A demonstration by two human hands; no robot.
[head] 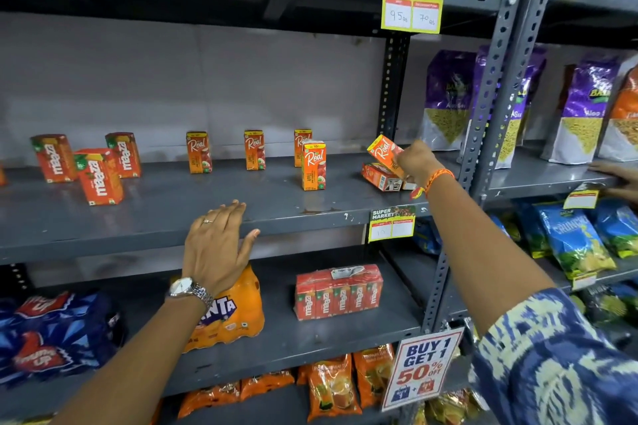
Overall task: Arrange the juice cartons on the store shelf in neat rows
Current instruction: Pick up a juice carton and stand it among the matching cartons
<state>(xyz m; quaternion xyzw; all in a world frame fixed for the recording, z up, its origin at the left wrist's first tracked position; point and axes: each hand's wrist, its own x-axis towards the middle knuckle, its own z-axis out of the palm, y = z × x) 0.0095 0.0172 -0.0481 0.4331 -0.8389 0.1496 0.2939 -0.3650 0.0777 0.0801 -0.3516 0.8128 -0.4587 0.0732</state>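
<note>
Nearest the camera, the left hand (217,245) lies open, palm down with fingers spread, on the front lip of the grey metal shelf (145,221); a silver wristwatch (190,288) sits on that wrist. Just below this hand, on the shelf underneath, stands an orange Fanta multipack (231,317), and to its right a shrink-wrapped pack of Maaza cartons (338,290).

Further in and to the right, the right hand (414,162) is closed around a tilted Real juice carton (383,150), orange with a yellow top and white script, lifted clear of the shelf. An orange thread band (436,179) circles the wrist, and a blue-and-cream patterned sleeve (552,355) covers the forearm. Directly under this hand a fallen carton (381,178) lies on its side; whether a second lies behind it is hard to tell.

Between the two hands, one upright Real apple carton (313,166) stands forward of the rest. Beyond it, along the back of the shelf, three more Real cartons (254,150) stand upright and well apart. Far left of the left hand, three red-orange Maaza cartons (98,176) stand in a loose cluster, one ahead of the other two.

Above the right hand hangs a yellow price tag (412,3). Right of it, past the upright post, stand purple snack bags (448,97).
</note>
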